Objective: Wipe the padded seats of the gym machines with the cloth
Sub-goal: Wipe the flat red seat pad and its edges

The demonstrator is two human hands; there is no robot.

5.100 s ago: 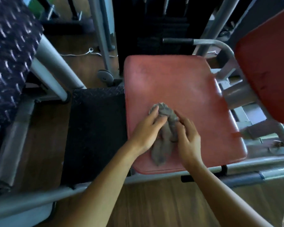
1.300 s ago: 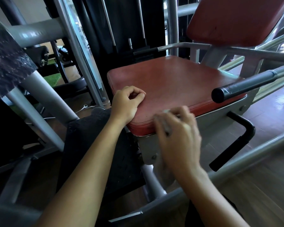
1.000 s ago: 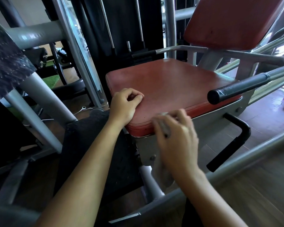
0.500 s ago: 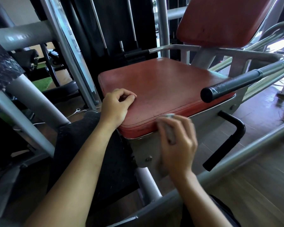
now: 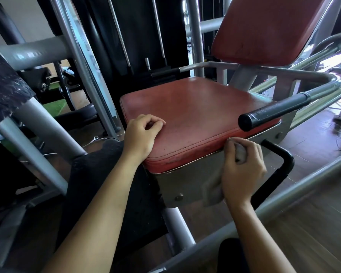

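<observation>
Both hands work at the near edge of a red padded seat (image 5: 195, 117). The right hand (image 5: 242, 166) is closed around a grey cloth (image 5: 213, 189), fingers curled over a bunched fold of it near the knuckles while the rest hangs down below the palm. This hand presses the cloth against the front side of the seat, at the seam where the red padding meets the grey metal base plate (image 5: 185, 182), toward the seat's near right corner. The left hand (image 5: 141, 134) rests on the seat's near left corner in a loose fist, fingers curled in and thumb against them, holding nothing visible.

Dark scuff marks show along the seat's front edge between the two hands. A black rubber handle grip (image 5: 272, 113) on a grey bar juts over the seat's right edge, just above the right hand. A bent black lever (image 5: 280, 170) sits below the seat's right side, just beside the right hand. The red backrest (image 5: 264, 30) stands tilted behind the seat's far edge. Grey frame tubes run around the machine, and wooden floor (image 5: 307, 229) shows at the lower right.
</observation>
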